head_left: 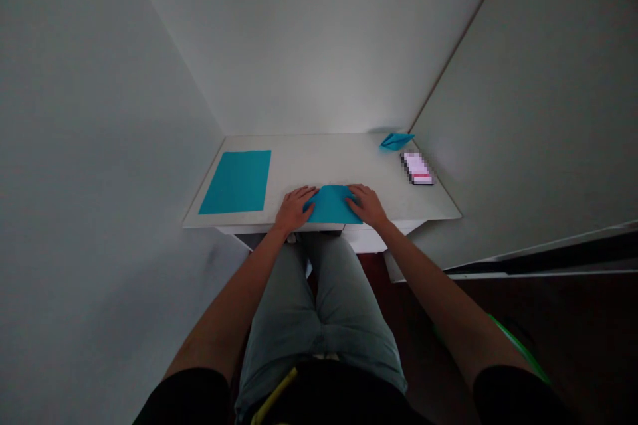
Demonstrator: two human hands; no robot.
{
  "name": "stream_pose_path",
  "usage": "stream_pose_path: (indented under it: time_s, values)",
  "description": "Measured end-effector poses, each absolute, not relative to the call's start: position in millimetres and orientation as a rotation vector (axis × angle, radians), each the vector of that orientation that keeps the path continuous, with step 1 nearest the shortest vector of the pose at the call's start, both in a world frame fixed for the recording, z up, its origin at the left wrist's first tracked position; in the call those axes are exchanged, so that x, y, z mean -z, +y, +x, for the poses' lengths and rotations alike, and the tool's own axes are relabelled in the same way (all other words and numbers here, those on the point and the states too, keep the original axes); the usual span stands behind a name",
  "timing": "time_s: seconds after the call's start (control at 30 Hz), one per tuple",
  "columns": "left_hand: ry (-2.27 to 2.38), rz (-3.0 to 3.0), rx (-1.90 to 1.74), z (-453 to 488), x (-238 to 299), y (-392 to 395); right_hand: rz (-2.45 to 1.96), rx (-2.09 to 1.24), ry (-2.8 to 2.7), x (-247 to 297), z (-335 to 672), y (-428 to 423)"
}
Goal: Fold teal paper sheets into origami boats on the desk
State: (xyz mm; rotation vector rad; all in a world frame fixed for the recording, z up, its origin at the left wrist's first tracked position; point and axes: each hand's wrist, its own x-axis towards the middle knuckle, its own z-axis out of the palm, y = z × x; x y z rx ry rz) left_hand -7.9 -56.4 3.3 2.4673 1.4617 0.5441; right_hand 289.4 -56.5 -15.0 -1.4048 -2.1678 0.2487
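A piece of blue paper lies at the table's front edge, right in front of me. My left hand rests on its left side, fingers stretched towards the upper left corner and thumb on the sheet. On the opposite side, my right hand lies with its fingers spread over the upper right corner, the thumb lower down on the paper. Both hands hide the sheet's side edges, so I cannot tell how it is folded there.
Flat on the white table, to the left, is a larger blue sheet. A folded blue paper boat sits at the back right, with a phone, its screen lit and blurred, just in front. Walls enclose the table.
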Motion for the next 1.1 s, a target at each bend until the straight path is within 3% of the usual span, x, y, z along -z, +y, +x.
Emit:
stream_pose_path:
  time_s: [0.27,0.67,1.1]
  values:
    - [1.180,2.727,-0.237,-8.8,-7.9,-69.4,-1.200,-0.271,-2.586,11.9,280.4,-88.6]
    - [1.168,2.527,-0.493,-11.4,-2.7,-62.7,-1.376,-0.230,-2.664,-5.1,283.7,-77.9]
    - [1.133,2.494,-0.572,-12.7,-2.9,-62.2,-1.434,-0.581,-2.683,-32.6,286.8,-43.1]
